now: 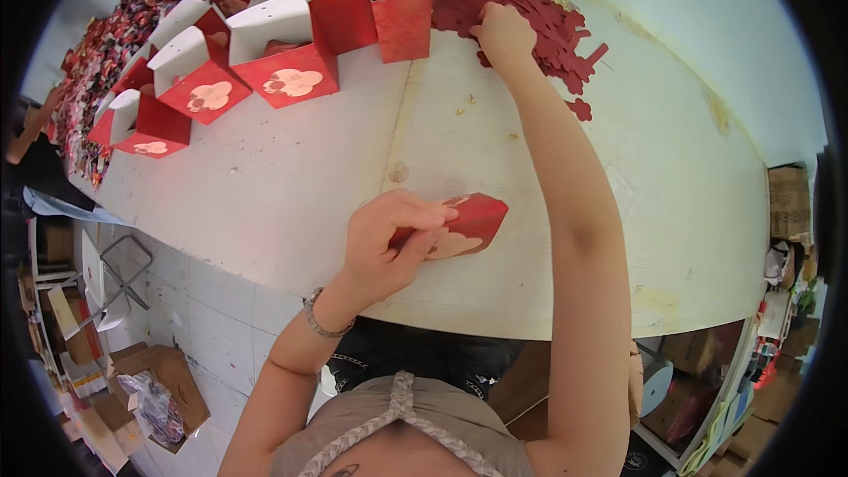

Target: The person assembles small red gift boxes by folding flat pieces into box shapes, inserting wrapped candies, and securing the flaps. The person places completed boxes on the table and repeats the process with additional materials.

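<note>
Red card fills this moment. With my left hand [389, 243] I grip a flat, folded red box [464, 225] bearing a pale cloud-shaped mark, fingers curled over its near end, pressing it against the white desk [291, 203] close to the front edge. On that wrist sits a metal bracelet [322, 322]. My right hand [503, 35] is stretched far across the desk, fingers closed down into a heap of red paper cutouts [548, 22] near the far edge; whether one is pinched between them I cannot tell. To the left of the heap, a row of assembled red-and-white boxes [283, 57] stands open-topped.
</note>
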{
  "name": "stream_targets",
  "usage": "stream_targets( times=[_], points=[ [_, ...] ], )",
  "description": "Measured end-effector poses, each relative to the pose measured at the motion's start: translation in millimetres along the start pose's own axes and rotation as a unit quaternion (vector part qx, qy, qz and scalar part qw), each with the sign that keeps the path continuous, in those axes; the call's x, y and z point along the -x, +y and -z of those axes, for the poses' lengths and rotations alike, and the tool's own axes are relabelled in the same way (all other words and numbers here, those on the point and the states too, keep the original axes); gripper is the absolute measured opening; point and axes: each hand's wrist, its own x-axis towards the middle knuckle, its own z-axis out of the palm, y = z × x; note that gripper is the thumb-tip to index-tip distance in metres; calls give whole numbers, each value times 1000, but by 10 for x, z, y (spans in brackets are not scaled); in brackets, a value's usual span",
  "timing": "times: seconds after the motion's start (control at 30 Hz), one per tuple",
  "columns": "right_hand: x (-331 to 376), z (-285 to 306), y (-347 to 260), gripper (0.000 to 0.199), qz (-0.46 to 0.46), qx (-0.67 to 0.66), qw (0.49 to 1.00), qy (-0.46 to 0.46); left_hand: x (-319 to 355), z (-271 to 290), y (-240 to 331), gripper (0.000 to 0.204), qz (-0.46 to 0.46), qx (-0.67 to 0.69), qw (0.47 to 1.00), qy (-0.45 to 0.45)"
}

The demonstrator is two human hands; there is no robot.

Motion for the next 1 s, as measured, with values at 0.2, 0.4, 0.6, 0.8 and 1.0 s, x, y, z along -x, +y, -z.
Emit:
stream_targets(
  times=[0.2,0.4,0.6,0.8,1.0],
  points=[
    [426,599,-42,21,10,-148,982,118,11,0,144,10,91,-1,995,50],
    [2053,1636,-134,15,201,-450,870,-8,-116,25,37,11,170,69,981,56],
    [2153,1367,-372,21,186,-403,895,34,-47,133,-17,12,45,-20,999,0],
    [1715,1107,-212,14,-23,-498,849,-175,136,209,118,12,104,50,992,45],
    [1470,324,-124,18,128,-157,979,-31,-3,39,163,8,169,2,980,106]
  ],
)
